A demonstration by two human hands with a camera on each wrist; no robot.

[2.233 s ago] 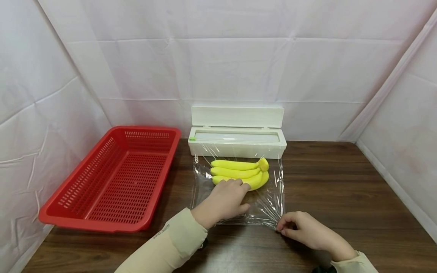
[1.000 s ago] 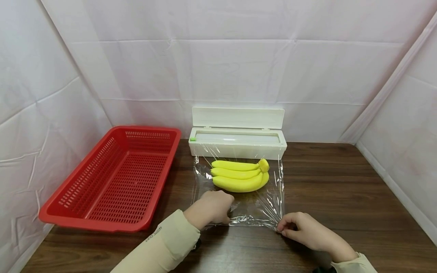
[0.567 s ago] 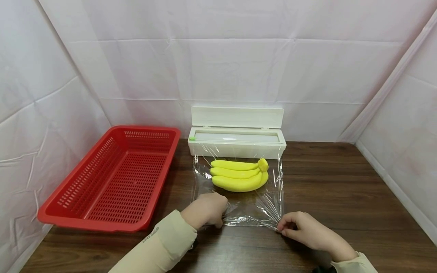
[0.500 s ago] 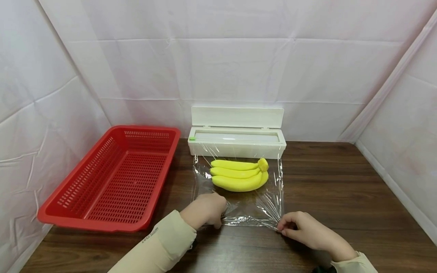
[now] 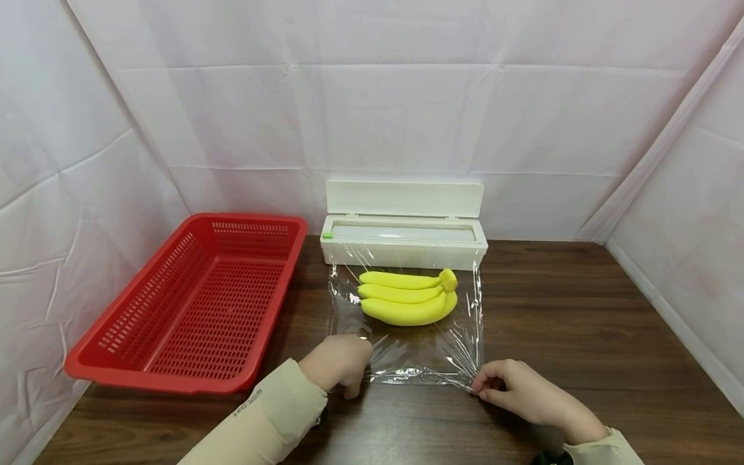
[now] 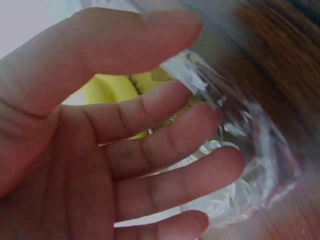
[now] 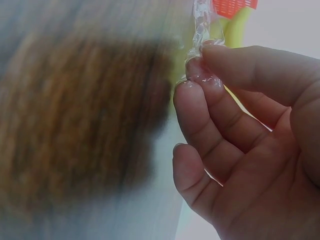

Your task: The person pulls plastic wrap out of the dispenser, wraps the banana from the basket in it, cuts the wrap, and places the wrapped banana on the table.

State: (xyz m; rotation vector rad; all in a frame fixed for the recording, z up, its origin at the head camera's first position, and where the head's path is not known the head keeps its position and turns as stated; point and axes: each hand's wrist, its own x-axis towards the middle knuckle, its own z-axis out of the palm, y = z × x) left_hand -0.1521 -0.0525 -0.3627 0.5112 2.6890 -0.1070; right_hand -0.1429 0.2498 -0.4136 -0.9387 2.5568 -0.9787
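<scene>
A bunch of yellow bananas lies on a sheet of cling film drawn out towards the person from a white cling film dispenser, whose lid stands up. My right hand pinches the film's near right corner between thumb and fingers; the right wrist view shows the gathered film at the fingertips. At the near left corner is my left hand. Its fingers are extended in the left wrist view, the thumb apart from them, with the film's crumpled edge just beyond the fingertips.
A red plastic basket with slotted walls stands on the left of the brown wooden table. White cloth walls close off the back and both sides. A small green piece sits on the dispenser's left end.
My left hand has come off the bananas and moved back and left to the near left corner of the film. The right hand keeps its pinch in the same place.
</scene>
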